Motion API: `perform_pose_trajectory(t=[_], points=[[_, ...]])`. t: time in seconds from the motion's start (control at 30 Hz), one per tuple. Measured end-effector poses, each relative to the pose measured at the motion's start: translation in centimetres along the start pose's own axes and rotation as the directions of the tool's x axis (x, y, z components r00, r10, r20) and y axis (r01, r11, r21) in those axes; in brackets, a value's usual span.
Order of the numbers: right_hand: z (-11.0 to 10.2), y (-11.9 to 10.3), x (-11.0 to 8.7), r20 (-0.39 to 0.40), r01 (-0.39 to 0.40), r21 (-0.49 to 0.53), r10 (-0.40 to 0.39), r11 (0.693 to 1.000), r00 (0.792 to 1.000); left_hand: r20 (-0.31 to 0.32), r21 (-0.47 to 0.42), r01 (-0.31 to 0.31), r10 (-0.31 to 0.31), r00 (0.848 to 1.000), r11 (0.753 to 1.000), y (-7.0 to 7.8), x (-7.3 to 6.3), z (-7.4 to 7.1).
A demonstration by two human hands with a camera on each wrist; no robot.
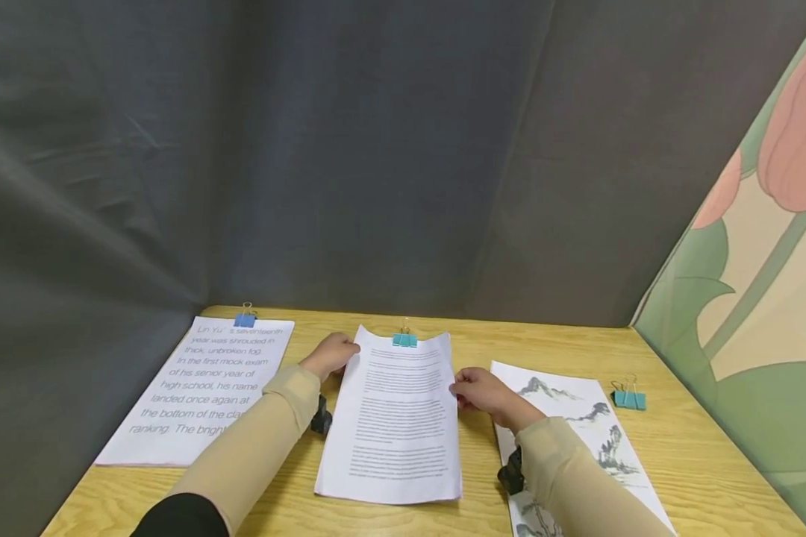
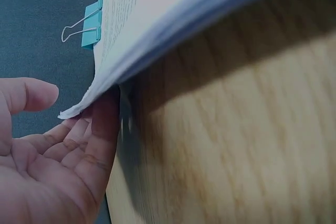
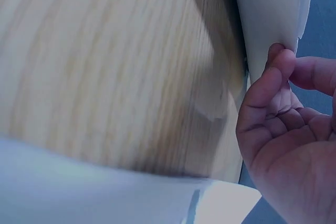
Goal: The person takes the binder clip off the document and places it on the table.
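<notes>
Fingers (image 2: 97, 153) of the left hand (image 1: 327, 356) sit loosely under the text-printed paper stack (image 1: 403, 421), thumb off it; right hand (image 1: 481, 393) pinches the opposite edge. Stack's mid-table, teal binder clip (image 1: 405, 340) up top, ink-landscape stack (image 1: 571, 395) off right.

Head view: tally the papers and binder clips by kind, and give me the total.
Text-printed paper stacks: 2
Landscape-picture paper: 1
Blue binder clip: 1
Teal binder clips: 2
Total: 6
</notes>
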State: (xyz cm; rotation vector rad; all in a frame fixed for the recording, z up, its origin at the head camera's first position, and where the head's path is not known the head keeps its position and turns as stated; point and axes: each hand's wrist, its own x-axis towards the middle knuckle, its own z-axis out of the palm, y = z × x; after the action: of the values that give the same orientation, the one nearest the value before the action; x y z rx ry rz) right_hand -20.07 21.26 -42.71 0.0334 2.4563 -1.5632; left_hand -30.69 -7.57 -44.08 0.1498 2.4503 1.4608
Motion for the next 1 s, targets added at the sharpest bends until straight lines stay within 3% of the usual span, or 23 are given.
perform_pose_trajectory(t=[0.33, 0.47, 0.83, 1.0], points=[[-1.1, 0.7, -0.5, -0.031, -0.059, -0.043, 0.058, 0.997, 0.998, 0.028, -0.055, 0.023, -0.021, 0.999, 0.998, 0.3, 0.4, 0.6], [-1.5, 1.1, -0.7, -0.034, -0.075, -0.057, 0.073, 0.996, 0.997, 0.042, -0.037, 0.003, -0.002, 0.999, 0.999, 0.4, 0.7, 0.9], [-2.2, 2.5, -0.7, -0.016, -0.154, -0.075, 0.153, 0.985, 0.988, -0.006, 0.046, -0.052, 0.053, 0.999, 0.998, 0.4, 1.2, 1.8], [-2.4, 2.6, -0.7, -0.032, -0.172, -0.056, 0.170, 0.984, 0.985, -0.008, 0.044, -0.056, 0.057, 0.998, 0.997, 0.7, 1.0, 2.0]])
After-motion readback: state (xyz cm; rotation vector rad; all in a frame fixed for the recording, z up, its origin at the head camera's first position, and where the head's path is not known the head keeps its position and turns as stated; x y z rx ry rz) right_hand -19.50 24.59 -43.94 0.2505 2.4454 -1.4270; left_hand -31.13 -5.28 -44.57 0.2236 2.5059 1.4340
